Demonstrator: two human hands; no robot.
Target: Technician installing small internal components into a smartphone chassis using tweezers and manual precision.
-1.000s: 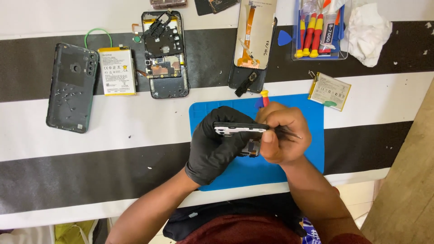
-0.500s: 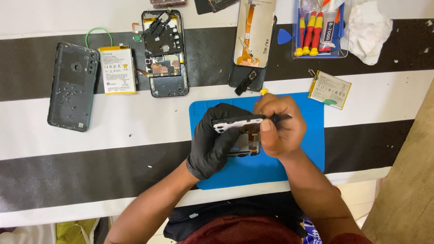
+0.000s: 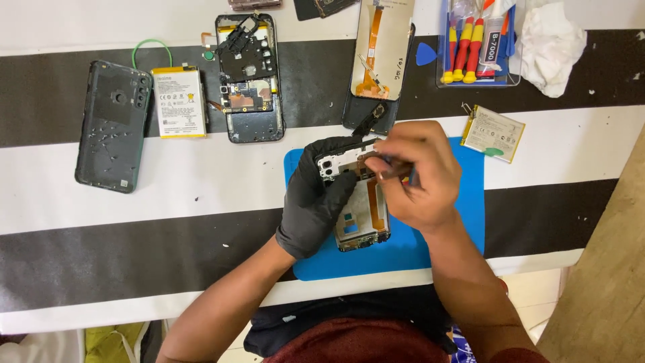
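Hands meet over a blue mat [image 3: 463,202] near the middle of the striped table [image 3: 168,202]. The left hand [image 3: 317,198], in a black glove, wraps its fingers around the left edge of an opened phone frame [image 3: 359,222] lying on the mat. The right hand [image 3: 413,175], bare, pinches a thin dark tool [image 3: 396,172] closed between its fingers, the tip at the frame's far end. Far left lie a dark back cover [image 3: 111,128], a battery [image 3: 179,102] and another opened phone [image 3: 250,81]. Far right sits a tray of screwdrivers [image 3: 477,44], beside a crumpled white cloth [image 3: 547,44].
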